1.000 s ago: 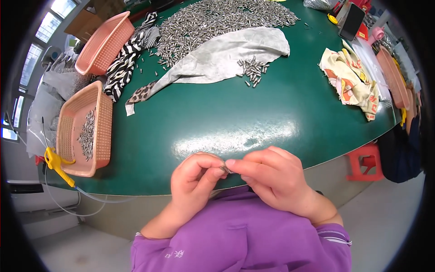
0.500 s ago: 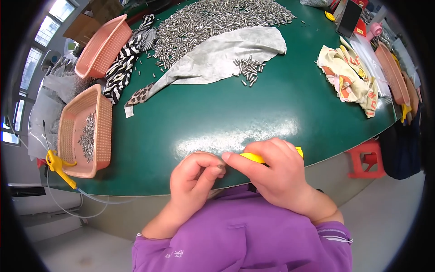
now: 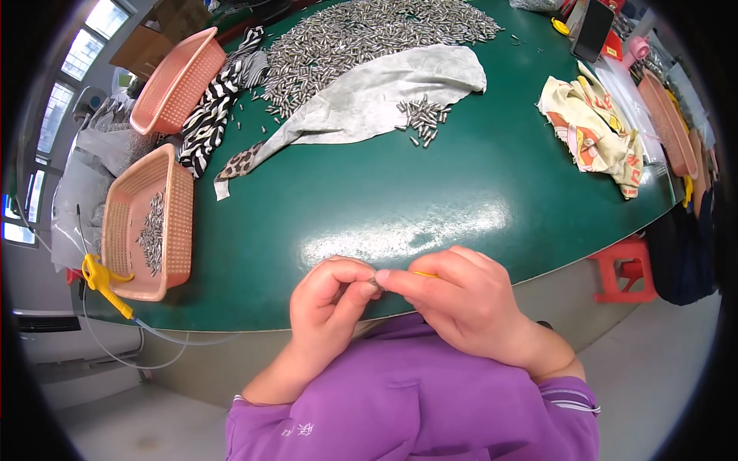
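At the table's [image 3: 461,192] near edge, your hands meet over the green top. Far left: pink basket [image 3: 146,223] holding a few metal pins, yellow tool [image 3: 104,283] beside it. Your left hand [image 3: 330,296] is curled, fingertips pinching a small metal piece [image 3: 376,283]. Your right hand [image 3: 461,303] is closed, pinching the same piece, a yellow item [image 3: 424,273] tucked under its fingers. Patterned cloth [image 3: 596,131] lies far right.

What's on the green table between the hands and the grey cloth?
Nothing: in the head view only bare, shiny green table lies between the hands and the grey cloth.
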`<action>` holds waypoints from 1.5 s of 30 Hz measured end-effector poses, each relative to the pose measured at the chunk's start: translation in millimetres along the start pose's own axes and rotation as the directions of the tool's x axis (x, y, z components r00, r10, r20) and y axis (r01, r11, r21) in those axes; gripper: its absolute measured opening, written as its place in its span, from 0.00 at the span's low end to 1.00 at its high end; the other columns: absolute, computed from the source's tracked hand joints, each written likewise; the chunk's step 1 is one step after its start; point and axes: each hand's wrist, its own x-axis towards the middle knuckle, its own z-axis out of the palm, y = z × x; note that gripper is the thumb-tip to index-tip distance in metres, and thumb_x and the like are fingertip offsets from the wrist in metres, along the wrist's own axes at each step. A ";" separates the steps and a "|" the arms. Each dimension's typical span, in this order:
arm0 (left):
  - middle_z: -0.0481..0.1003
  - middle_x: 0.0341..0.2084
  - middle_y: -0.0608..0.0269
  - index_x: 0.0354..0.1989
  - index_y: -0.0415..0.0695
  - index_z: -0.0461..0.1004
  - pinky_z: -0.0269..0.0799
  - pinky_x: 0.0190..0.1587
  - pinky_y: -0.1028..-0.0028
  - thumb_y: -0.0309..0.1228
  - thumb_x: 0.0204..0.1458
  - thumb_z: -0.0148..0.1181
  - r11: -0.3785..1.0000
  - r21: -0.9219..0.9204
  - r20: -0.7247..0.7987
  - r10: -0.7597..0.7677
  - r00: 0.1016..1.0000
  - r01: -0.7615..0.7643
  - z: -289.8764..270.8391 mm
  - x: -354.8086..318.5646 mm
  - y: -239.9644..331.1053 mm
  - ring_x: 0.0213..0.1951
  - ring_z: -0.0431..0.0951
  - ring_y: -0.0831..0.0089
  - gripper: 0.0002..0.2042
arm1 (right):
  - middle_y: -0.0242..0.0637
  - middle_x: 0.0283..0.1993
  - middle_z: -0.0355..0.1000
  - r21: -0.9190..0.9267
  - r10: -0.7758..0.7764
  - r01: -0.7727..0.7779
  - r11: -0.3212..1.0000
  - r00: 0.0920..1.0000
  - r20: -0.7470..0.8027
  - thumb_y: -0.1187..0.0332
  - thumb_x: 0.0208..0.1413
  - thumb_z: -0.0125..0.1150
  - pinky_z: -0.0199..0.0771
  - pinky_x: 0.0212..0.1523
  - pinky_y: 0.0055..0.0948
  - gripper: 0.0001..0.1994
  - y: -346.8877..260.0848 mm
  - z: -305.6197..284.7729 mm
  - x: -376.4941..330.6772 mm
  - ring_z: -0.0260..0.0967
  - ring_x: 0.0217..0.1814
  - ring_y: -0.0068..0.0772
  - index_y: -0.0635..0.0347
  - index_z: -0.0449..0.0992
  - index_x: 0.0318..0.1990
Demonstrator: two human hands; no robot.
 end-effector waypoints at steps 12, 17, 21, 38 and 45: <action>0.75 0.29 0.61 0.34 0.37 0.75 0.73 0.35 0.77 0.21 0.58 0.57 0.993 0.108 0.030 -0.047 0.998 0.044 -1.5 3.8 6.1 0.32 0.76 0.75 0.02 | 0.27 0.36 0.69 -0.324 -0.092 0.059 0.944 0.992 -0.086 0.67 0.47 0.60 0.70 0.32 0.29 0.19 3.9 1.0 3.5 0.70 0.35 0.29 0.40 0.79 0.49; 0.74 0.29 0.61 0.36 0.36 0.74 0.73 0.35 0.77 0.23 0.62 0.53 0.994 0.100 0.061 0.036 0.997 -0.042 -1.3 4.2 3.7 0.31 0.75 0.75 0.04 | 0.30 0.32 0.72 -0.012 -0.015 0.014 1.000 0.997 -0.074 0.79 0.43 0.63 0.69 0.29 0.29 0.22 4.2 -0.3 2.1 0.69 0.29 0.32 0.49 0.80 0.48; 0.74 0.29 0.61 0.37 0.37 0.73 0.73 0.35 0.77 0.25 0.62 0.53 0.988 0.141 0.085 0.052 0.995 -0.063 -3.1 4.1 3.2 0.31 0.75 0.74 0.05 | 0.29 0.32 0.73 0.007 -0.032 0.032 0.999 0.997 -0.070 0.78 0.44 0.63 0.69 0.28 0.29 0.20 2.7 -0.9 3.0 0.70 0.29 0.32 0.50 0.80 0.48; 0.71 0.26 0.64 0.35 0.39 0.72 0.68 0.32 0.76 0.26 0.64 0.51 0.976 0.216 0.125 -0.013 0.992 -0.014 -0.5 3.9 9.9 0.28 0.70 0.74 0.06 | 0.25 0.34 0.70 -0.183 -0.111 0.103 0.978 0.993 -0.035 0.72 0.42 0.64 0.67 0.28 0.29 0.21 0.9 -1.3 5.7 0.68 0.30 0.29 0.40 0.81 0.48; 0.70 0.26 0.65 0.34 0.40 0.72 0.67 0.31 0.77 0.27 0.64 0.50 0.977 0.205 0.110 0.034 0.993 -0.056 -1.9 3.0 6.3 0.28 0.70 0.76 0.07 | 0.27 0.32 0.71 -0.049 -0.055 0.051 0.997 0.995 -0.087 0.74 0.43 0.65 0.67 0.28 0.28 0.20 3.5 2.8 3.0 0.68 0.28 0.30 0.45 0.81 0.47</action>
